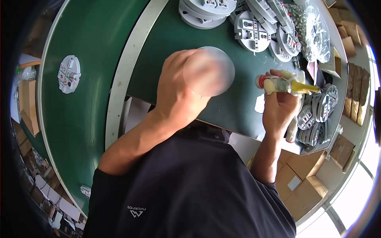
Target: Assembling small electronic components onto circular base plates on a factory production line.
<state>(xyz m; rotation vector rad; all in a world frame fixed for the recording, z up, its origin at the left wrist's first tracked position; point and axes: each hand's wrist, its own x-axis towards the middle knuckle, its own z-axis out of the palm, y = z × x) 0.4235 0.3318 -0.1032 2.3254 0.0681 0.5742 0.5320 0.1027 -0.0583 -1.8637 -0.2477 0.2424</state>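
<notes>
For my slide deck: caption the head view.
Left hand raised over a green table; right hand grips a tool beside stacked discs.

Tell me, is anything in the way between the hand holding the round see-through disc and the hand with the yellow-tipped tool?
Nothing visible. The left hand holds the disc up over the green table. The right hand grips the tool off to the side. Between them only bare green tabletop shows.
</notes>
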